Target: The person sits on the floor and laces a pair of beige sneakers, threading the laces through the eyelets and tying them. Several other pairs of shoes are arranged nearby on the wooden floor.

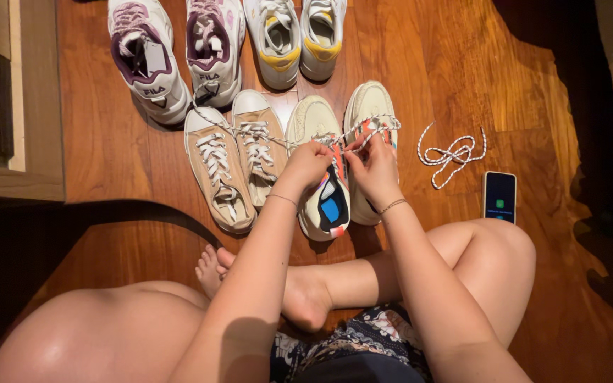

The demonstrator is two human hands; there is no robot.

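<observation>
I sit cross-legged on a wooden floor. My left hand (308,164) and my right hand (372,167) are both over a cream sneaker (324,206) with blue, black and orange panels. Each hand pinches a white speckled lace (372,128) that runs through the shoe's eyelets; the lace stretches out left and right from my fingers. The matching cream sneaker (368,106) lies just right of it, partly behind my right hand. A thin bracelet circles each wrist.
A tan canvas pair (232,159) lies to the left. Further away sit a white-and-purple pair (175,53) and a white-and-yellow pair (296,35). A loose speckled lace (453,153) and a lit phone (499,196) lie to the right. A wooden ledge (15,177) stands at left.
</observation>
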